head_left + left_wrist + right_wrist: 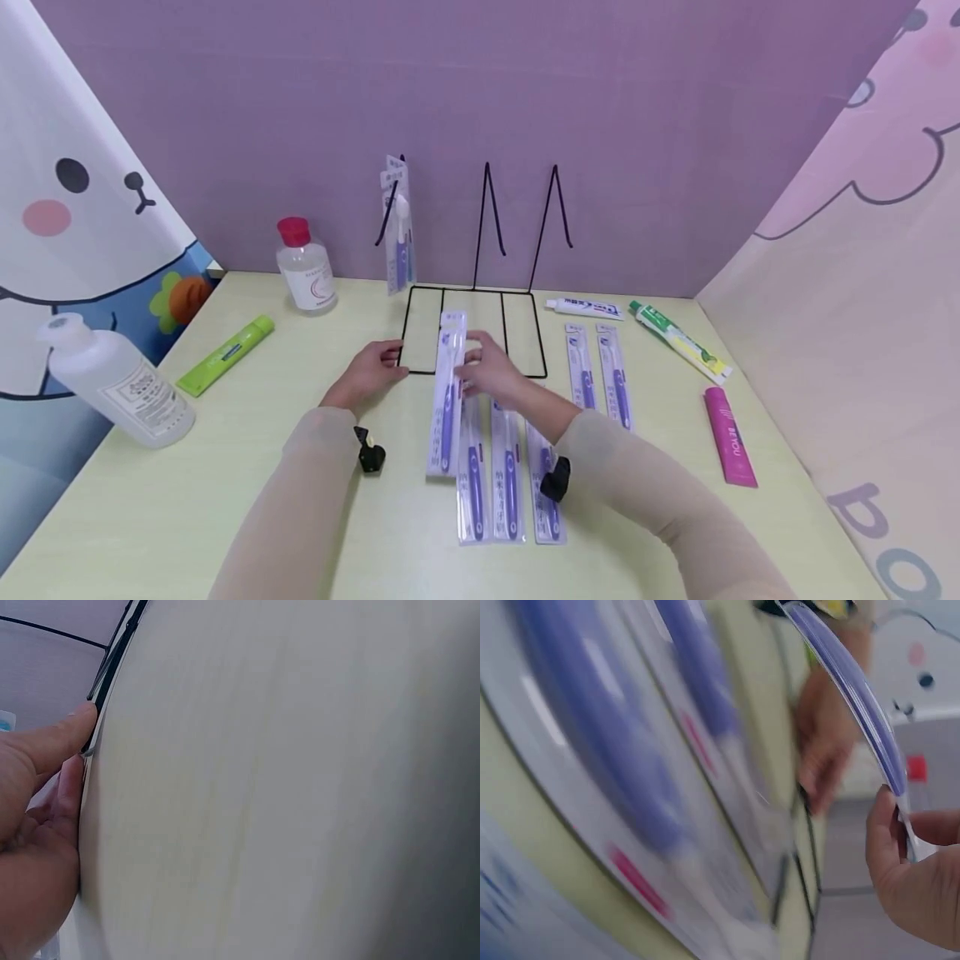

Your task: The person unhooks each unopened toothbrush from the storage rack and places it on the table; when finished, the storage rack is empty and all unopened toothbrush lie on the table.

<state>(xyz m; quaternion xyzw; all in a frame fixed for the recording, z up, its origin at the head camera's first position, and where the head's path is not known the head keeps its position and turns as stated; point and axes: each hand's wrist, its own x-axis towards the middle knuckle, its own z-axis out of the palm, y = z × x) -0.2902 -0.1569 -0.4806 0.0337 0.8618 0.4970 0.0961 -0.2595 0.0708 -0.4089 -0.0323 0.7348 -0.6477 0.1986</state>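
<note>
Pinched wire rack (504, 321) with left hand (371, 372), packaged toothbrush (446, 408) with right hand (492, 369); seemed light, stiff, slick, best edge-held.

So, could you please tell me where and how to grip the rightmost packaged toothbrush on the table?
Probably by pinching the long edges of that packaged toothbrush near its middle, coming from above and its right: it is slim and lies flat, with another pack close beside it on the left.

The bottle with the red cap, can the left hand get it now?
Probably yes: just tabletop lies between the left hand and the red-capped bottle, though the hand must likely let go of the wire rack first.
</note>
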